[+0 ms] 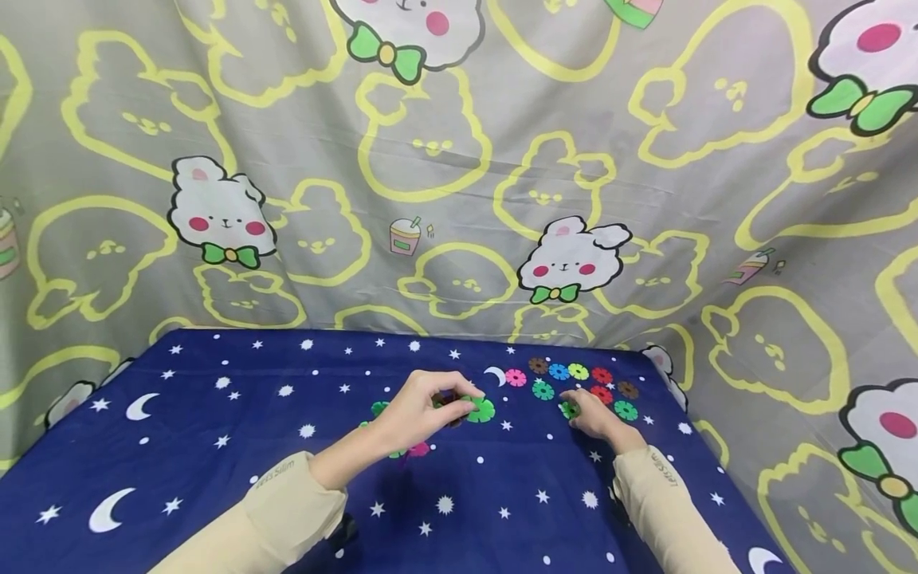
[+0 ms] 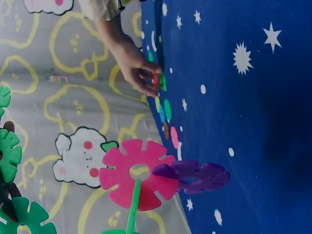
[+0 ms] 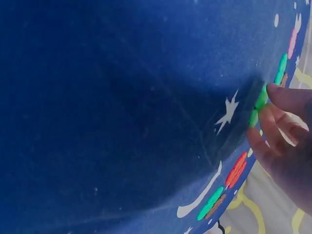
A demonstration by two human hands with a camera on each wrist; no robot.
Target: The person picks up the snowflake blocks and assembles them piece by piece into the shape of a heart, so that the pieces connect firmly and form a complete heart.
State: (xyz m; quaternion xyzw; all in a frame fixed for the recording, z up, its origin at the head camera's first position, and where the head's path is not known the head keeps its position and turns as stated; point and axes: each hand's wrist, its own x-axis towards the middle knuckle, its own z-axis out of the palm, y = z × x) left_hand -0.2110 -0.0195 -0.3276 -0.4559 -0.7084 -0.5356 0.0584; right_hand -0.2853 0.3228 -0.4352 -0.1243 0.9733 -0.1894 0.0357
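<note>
Your left hand (image 1: 423,408) pinches a linked cluster of round, slotted plastic discs (image 1: 484,410) between thumb and fingers, above the desk (image 1: 287,478), which is covered with a dark blue cloth printed with white stars, moons and dots. The cluster includes green and brown pieces. In the left wrist view, note its bright pink slotted disc (image 2: 117,173) joined to a purple slotted disc (image 2: 209,171), with a green piece set edge-on against the pink one.

Your right hand (image 1: 594,414) grips a single green slotted plastic disc (image 1: 569,409) between thumb and fingertips at the far right of the desk. You cannot tell whether this disc is touching the cloth.

Loose discs lie near your right hand. Along the far side, from left to right, locate a pink disc (image 1: 512,378), a brown disc (image 1: 537,363), a blue disc (image 1: 559,368), a yellow-green disc (image 1: 578,368) and a red disc (image 1: 602,372). A teal-green disc (image 1: 543,386) lies nearer you, left of your right hand. A patterned grey curtain (image 1: 323,135) hangs behind the desk.
</note>
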